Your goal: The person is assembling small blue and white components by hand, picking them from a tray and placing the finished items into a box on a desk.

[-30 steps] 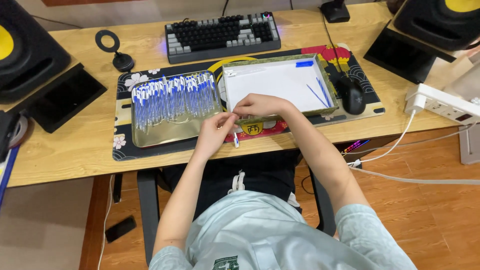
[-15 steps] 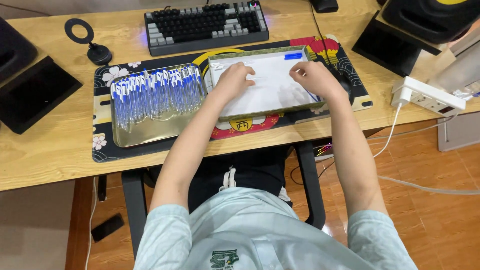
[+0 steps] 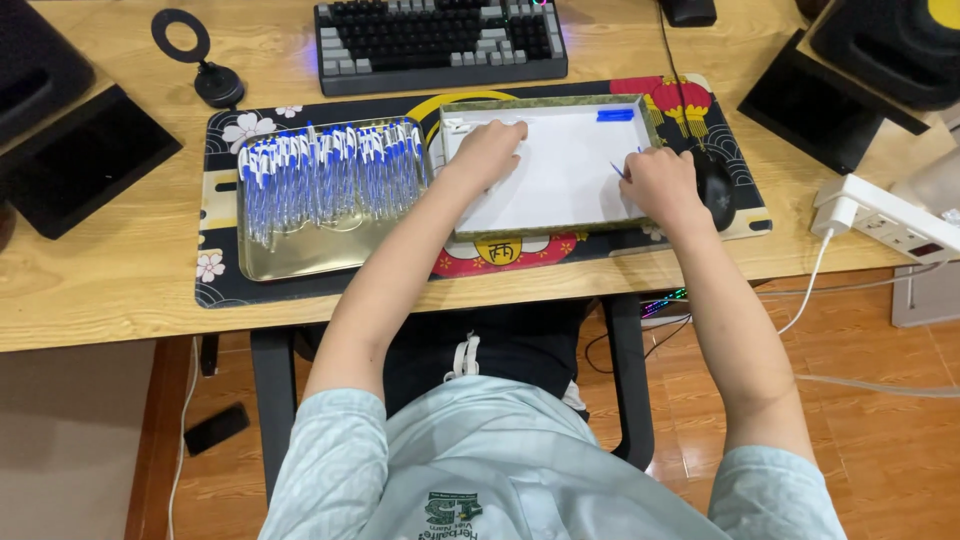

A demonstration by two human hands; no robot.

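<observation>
Over the white-lined box [image 3: 560, 165] on the desk mat [image 3: 300, 285], both hands are at work. The left hand [image 3: 487, 152] lies inside the box near its far left corner, fingers curled down onto the white lining; whether they pinch anything cannot be told. The right hand [image 3: 658, 183] sits at the box's right wall, its fingers pressed together on what looks like a thin blue pen [image 3: 617, 169] whose tip pokes out to their left. Beyond the right fingers, at the far right corner of the box, lies a small blue piece [image 3: 614, 115]. Well left of the left fingers stands a metal tray [image 3: 290, 255] holding a long row of blue-and-white pens [image 3: 330, 170] lying side by side. Judging by this, most pens rest in the tray, while the box holds very little. Just right of the right hand sits a black mouse [image 3: 714, 188]; a keyboard [image 3: 440, 42] lies farther back on the wooden surface [image 3: 100, 290].
</observation>
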